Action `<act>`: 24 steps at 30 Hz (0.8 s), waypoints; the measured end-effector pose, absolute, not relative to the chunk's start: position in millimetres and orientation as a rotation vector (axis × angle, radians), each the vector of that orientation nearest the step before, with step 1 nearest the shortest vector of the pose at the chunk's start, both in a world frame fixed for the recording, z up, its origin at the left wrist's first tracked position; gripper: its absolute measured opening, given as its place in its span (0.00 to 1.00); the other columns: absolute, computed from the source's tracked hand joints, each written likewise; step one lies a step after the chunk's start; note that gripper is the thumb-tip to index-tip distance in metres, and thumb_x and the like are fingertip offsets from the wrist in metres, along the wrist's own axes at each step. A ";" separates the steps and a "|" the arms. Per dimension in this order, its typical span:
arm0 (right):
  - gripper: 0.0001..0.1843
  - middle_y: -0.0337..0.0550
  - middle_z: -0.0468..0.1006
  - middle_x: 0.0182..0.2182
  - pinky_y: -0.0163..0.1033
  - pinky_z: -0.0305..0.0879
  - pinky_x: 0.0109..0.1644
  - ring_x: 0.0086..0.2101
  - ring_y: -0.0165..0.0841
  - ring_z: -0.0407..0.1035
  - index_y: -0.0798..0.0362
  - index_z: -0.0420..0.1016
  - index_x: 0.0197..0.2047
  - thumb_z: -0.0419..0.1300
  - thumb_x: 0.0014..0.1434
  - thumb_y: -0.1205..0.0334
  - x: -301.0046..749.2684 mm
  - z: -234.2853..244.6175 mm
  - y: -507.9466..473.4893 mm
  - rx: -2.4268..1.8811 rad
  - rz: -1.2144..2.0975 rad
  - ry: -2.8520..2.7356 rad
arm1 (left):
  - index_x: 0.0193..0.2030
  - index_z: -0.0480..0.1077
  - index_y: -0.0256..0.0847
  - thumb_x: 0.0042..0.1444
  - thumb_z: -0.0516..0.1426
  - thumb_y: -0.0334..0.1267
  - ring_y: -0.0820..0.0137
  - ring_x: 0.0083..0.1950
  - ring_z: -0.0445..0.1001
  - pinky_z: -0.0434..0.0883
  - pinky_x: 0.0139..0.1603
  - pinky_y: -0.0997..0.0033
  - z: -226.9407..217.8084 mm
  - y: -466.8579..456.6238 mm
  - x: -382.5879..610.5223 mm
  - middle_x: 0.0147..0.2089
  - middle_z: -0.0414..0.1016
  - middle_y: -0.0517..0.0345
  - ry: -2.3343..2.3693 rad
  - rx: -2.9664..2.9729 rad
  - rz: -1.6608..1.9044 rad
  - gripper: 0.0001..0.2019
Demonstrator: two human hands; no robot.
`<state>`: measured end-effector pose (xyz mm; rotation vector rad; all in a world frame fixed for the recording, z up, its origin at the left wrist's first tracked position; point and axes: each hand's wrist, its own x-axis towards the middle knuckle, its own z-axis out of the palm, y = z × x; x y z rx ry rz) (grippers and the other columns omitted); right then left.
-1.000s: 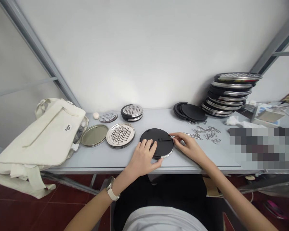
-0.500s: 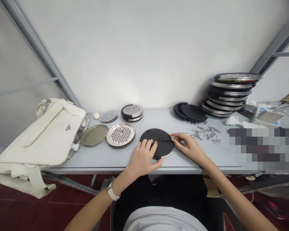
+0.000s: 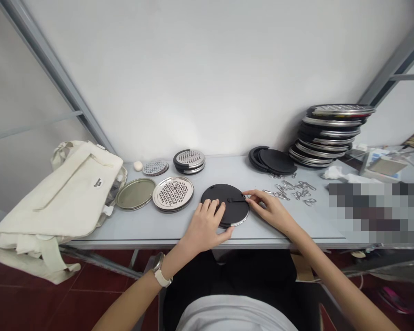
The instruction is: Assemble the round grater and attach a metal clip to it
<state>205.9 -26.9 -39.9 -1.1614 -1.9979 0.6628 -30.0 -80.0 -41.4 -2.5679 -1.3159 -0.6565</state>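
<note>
Beside clips (image 3: pixel 306 185), right hand (image 3: pixel 268 206) pinches strap (image 3: pixel 237 200) on black disc (image 3: pixel 233 214), left hand (image 3: pixel 206 225) spread atop.

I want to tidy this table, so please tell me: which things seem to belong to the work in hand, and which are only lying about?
Likely in the work:
black round case under the left hand
its strap, end at the right hand
metal clips
perforated round plates
stacked discs

Seemingly just lying about:
cream bag
crumpled white material
</note>
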 end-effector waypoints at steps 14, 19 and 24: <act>0.14 0.39 0.72 0.26 0.39 0.64 0.35 0.28 0.35 0.68 0.50 0.69 0.50 0.50 0.67 0.54 205.8 -40.6 -26.2 -1.175 0.637 -2.053 | 0.60 0.64 0.32 0.59 0.53 0.49 0.53 0.54 0.64 0.64 0.56 0.51 -40.8 -80.2 -29.8 0.56 0.67 0.41 -1.310 -2.558 -0.657 0.27; 0.14 0.38 0.71 0.26 0.38 0.63 0.36 0.28 0.34 0.67 0.50 0.68 0.51 0.49 0.67 0.55 205.9 -39.6 -27.1 -1.175 0.631 -2.070 | 0.60 0.64 0.32 0.59 0.53 0.49 0.52 0.54 0.64 0.65 0.55 0.51 -41.0 -80.1 -29.8 0.56 0.67 0.42 -1.315 -2.561 -0.656 0.27; 0.13 0.38 0.71 0.27 0.39 0.63 0.37 0.28 0.34 0.67 0.50 0.67 0.51 0.49 0.67 0.56 206.5 -39.8 -27.5 -1.179 0.621 -2.078 | 0.60 0.64 0.32 0.59 0.53 0.49 0.53 0.54 0.64 0.64 0.56 0.51 -41.3 -80.9 -29.8 0.56 0.67 0.42 -1.318 -2.558 -0.660 0.27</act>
